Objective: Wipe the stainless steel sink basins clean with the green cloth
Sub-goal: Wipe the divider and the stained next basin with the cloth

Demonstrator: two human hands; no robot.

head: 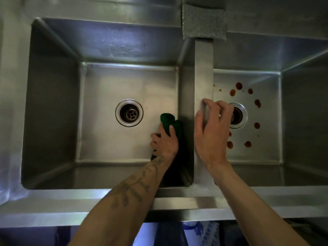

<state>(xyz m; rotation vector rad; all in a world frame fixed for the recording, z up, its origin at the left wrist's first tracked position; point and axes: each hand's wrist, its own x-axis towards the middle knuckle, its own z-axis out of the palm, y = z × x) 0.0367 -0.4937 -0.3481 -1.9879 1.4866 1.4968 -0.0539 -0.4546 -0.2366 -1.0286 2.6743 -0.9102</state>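
I look down into a double stainless steel sink. My left hand grips the dark green cloth low in the left basin, against its right wall near the floor. My right hand rests on the steel divider between the basins, fingers loosely bent over its edge, holding nothing. The left basin's floor looks free of stains around its drain. Several reddish-brown spots ring the drain on the floor of the right basin.
A grey scouring pad lies on the back ledge above the divider. The sink's front rim runs across below my forearms. Below the rim, blue-and-white fabric shows.
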